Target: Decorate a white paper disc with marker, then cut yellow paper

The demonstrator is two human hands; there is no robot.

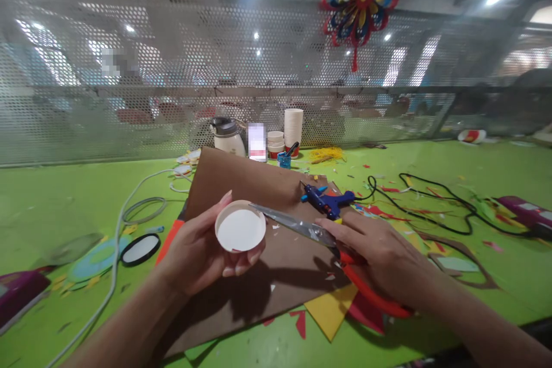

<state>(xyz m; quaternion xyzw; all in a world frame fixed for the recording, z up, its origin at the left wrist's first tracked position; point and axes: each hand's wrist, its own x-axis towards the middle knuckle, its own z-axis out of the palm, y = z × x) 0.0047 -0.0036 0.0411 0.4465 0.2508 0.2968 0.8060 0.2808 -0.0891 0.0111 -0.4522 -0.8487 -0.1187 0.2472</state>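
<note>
Held over a brown cardboard sheet [267, 293], a white round paper cup bottom with a low rim [240, 230] faces up at me. My left hand [196, 247] is wrapped round its left side and underneath. My right hand [375, 247] grips a pair of scissors with red-orange handles [302, 227]. The blades point left, and their tip lies at the cup piece's upper right rim. Whether the blades are cutting the rim I cannot tell. Just beyond my right hand, a blue glue gun [330, 202] lies on the cardboard.
Stacked paper cups [293, 126], a kettle [227, 139], a phone [257, 142] and a blue jar [283, 160] stand at the back. A white cable [115, 253] runs along the left, a black cord [435, 215] along the right. Yellow paper [331, 310] and scraps lie in front.
</note>
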